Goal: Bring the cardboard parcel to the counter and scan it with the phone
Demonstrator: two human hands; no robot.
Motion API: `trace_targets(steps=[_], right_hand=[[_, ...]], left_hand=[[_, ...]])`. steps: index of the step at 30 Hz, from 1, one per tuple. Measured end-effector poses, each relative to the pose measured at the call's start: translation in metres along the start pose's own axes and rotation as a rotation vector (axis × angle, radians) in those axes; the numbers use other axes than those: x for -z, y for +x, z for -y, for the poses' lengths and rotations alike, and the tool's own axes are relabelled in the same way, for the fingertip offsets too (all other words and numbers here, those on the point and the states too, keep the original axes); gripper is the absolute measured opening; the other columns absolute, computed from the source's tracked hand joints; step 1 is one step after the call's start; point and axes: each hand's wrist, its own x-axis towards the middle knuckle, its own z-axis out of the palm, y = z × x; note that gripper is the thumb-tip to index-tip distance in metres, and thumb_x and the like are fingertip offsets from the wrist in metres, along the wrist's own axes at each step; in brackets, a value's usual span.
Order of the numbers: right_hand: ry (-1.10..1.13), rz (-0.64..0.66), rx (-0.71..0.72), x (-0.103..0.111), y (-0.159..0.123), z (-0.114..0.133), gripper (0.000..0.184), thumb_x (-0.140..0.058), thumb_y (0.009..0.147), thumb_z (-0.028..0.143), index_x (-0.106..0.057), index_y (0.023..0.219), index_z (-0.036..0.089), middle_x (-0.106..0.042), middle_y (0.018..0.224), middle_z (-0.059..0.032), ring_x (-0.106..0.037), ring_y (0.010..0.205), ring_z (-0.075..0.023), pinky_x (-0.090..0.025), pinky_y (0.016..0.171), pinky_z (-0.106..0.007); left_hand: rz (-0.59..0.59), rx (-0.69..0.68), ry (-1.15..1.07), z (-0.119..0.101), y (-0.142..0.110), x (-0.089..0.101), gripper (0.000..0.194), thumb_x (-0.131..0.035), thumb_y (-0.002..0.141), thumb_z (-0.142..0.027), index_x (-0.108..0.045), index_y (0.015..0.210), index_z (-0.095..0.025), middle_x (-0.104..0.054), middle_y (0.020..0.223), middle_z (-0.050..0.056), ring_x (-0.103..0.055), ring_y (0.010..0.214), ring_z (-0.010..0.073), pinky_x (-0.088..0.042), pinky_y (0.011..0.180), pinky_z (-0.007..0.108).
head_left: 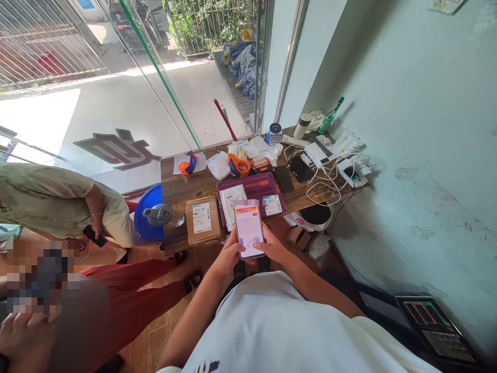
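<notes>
Upright between my two hands is a smartphone (249,230) with a bright white and orange screen. My left hand (229,254) wraps its left edge, thumb over the lower screen. On the other edge my right hand (273,246) grips it, its thumb also at the lower screen. Behind the phone, on the wooden table (176,191), lie a flat purple box (250,183), a white parcel bag (231,199) and a small labelled package (273,205). A brown cardboard box (202,220) with a shipping label sits left of the phone, at the table's near edge.
Orange tape dispensers (238,166), papers, a dark phone (300,168), tangled white cables (324,189) and a green bottle (331,115) crowd the table. A blue round stool (149,212) stands left. Two other people are at the left, one holding a black phone (95,235). A wall borders the right.
</notes>
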Motion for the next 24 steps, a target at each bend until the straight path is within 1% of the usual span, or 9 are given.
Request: trace_targets(steps=[3, 5, 8, 11, 14, 16, 18, 21, 24], right_hand=[[-0.021, -0.003, 0.042, -0.001, 0.001, 0.001, 0.08, -0.076, 0.065, 0.024, -0.037, 0.135, 0.025, -0.054, 0.129, -0.0079, -0.052, 0.118, -0.025, -0.044, 0.097, -0.039], [0.023, -0.059, -0.007, -0.002, 0.004, 0.002, 0.068, -0.075, 0.067, 0.03, -0.047, 0.128, 0.023, -0.06, 0.121, -0.0072, -0.058, 0.11, -0.0243, -0.048, 0.089, -0.036], [0.13, -0.192, -0.131, -0.003, 0.014, 0.005, 0.044, -0.065, 0.074, 0.048, -0.063, 0.105, 0.017, -0.07, 0.094, -0.0062, -0.065, 0.082, -0.0224, -0.049, 0.066, -0.031], [0.14, -0.305, -0.175, -0.004, 0.026, 0.007, 0.049, -0.057, 0.079, 0.06, -0.068, 0.088, 0.014, -0.07, 0.077, -0.0069, -0.062, 0.066, -0.0207, -0.043, 0.055, -0.029], [0.073, -0.355, -0.192, -0.005, 0.03, 0.008, 0.057, -0.051, 0.082, 0.066, -0.069, 0.084, 0.011, -0.069, 0.074, -0.0089, -0.06, 0.062, -0.0201, -0.042, 0.055, -0.03], [-0.005, -0.378, -0.113, -0.007, 0.027, 0.008, 0.059, -0.043, 0.088, 0.065, -0.068, 0.095, 0.012, -0.07, 0.084, -0.0104, -0.062, 0.071, -0.0218, -0.046, 0.062, -0.032], [-0.141, -0.418, 0.073, -0.008, 0.02, 0.007, 0.055, -0.036, 0.093, 0.06, -0.061, 0.115, 0.015, -0.068, 0.105, -0.0115, -0.063, 0.09, -0.0236, -0.049, 0.076, -0.035], [-0.383, -0.442, 0.346, -0.009, 0.009, 0.005, 0.056, -0.035, 0.094, 0.056, -0.041, 0.138, 0.021, -0.051, 0.134, -0.013, -0.054, 0.113, -0.0258, -0.048, 0.089, -0.04], [-0.56, -0.349, 0.472, -0.008, 0.003, 0.006, 0.063, -0.031, 0.093, 0.058, -0.03, 0.146, 0.023, -0.036, 0.146, -0.0136, -0.041, 0.129, -0.0304, -0.047, 0.093, -0.046]], left_hand=[[0.018, -0.023, 0.051, 0.003, 0.0, 0.002, 0.112, -0.063, 0.059, -0.008, -0.008, 0.151, -0.037, -0.053, 0.136, 0.007, -0.063, 0.09, 0.0224, -0.06, 0.056, 0.031], [0.013, -0.034, 0.086, 0.005, 0.001, 0.005, 0.112, -0.064, 0.059, -0.006, -0.008, 0.151, -0.036, -0.051, 0.138, 0.008, -0.062, 0.091, 0.0226, -0.061, 0.057, 0.032], [0.024, -0.025, 0.083, 0.007, 0.002, 0.008, 0.108, -0.061, 0.06, -0.005, -0.011, 0.151, -0.037, -0.049, 0.14, 0.008, -0.062, 0.095, 0.0235, -0.061, 0.056, 0.032], [0.065, -0.018, 0.055, 0.008, 0.003, 0.009, 0.106, -0.058, 0.06, -0.005, -0.013, 0.15, -0.037, -0.049, 0.139, 0.007, -0.062, 0.098, 0.025, -0.061, 0.055, 0.03], [0.073, -0.021, 0.051, 0.008, 0.003, 0.009, 0.107, -0.056, 0.059, -0.006, -0.011, 0.15, -0.039, -0.051, 0.137, 0.006, -0.063, 0.096, 0.0243, -0.061, 0.055, 0.03], [0.066, -0.017, 0.05, 0.007, 0.002, 0.009, 0.105, -0.055, 0.059, -0.006, -0.012, 0.15, -0.039, -0.051, 0.137, 0.006, -0.064, 0.095, 0.0239, -0.061, 0.055, 0.031], [0.065, -0.018, 0.043, 0.005, 0.001, 0.009, 0.104, -0.054, 0.06, -0.006, -0.013, 0.15, -0.038, -0.051, 0.138, 0.007, -0.064, 0.094, 0.024, -0.062, 0.055, 0.032], [0.08, -0.027, 0.03, 0.003, 0.0, 0.011, 0.103, -0.053, 0.06, -0.006, -0.014, 0.15, -0.039, -0.049, 0.14, 0.006, -0.065, 0.094, 0.0246, -0.062, 0.054, 0.033], [0.092, -0.033, 0.014, 0.0, -0.001, 0.013, 0.102, -0.052, 0.061, -0.006, -0.014, 0.15, -0.04, -0.048, 0.141, 0.005, -0.066, 0.093, 0.0246, -0.062, 0.053, 0.034]])
